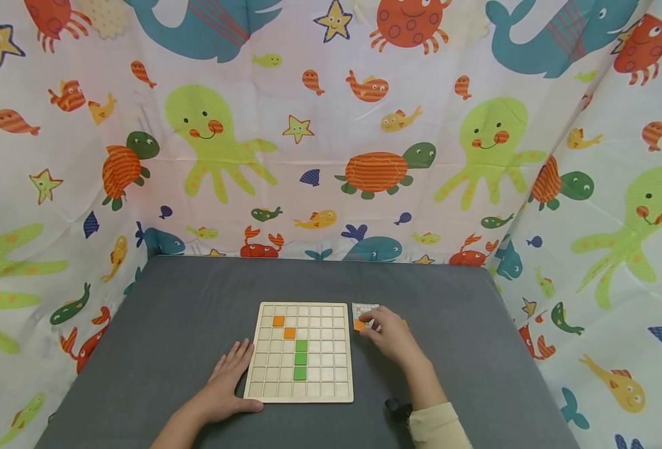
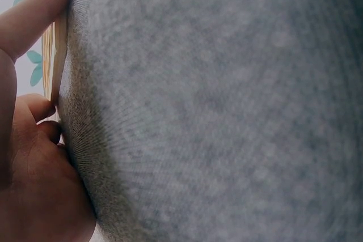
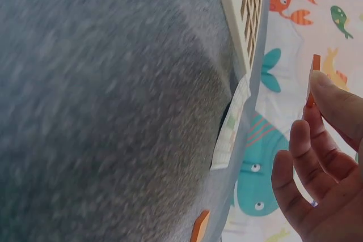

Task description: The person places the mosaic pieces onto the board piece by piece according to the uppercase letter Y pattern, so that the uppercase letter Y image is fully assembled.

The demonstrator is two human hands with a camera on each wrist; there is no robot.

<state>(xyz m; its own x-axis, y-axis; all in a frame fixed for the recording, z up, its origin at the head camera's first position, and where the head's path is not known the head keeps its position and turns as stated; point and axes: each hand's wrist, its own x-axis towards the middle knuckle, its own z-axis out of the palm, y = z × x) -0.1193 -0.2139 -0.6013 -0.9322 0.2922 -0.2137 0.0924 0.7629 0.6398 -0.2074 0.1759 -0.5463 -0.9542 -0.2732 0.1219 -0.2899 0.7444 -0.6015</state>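
Note:
A pale wooden grid board [image 1: 333,352] lies on the table with two orange tiles [image 1: 278,321] and three green tiles [image 1: 300,358] in its cells. My left hand [image 1: 225,383] rests at the board's near left corner, fingers along the left side and thumb by the front edge. To the right of the board, my right hand [image 1: 389,335] pinches a thin orange square tile [image 3: 313,80] between thumb and index finger, raised above the tabletop. Beneath that hand is a small printed card [image 3: 229,128], partly covered in the head view.
Another orange tile [image 3: 199,226] lies on the grey table [image 1: 196,299] near the card, mostly behind the right hand in the head view. A small black object [image 1: 398,410] shows beside the right sleeve [image 1: 439,427]. A sea-animal print curtain [image 1: 331,206] surrounds the table.

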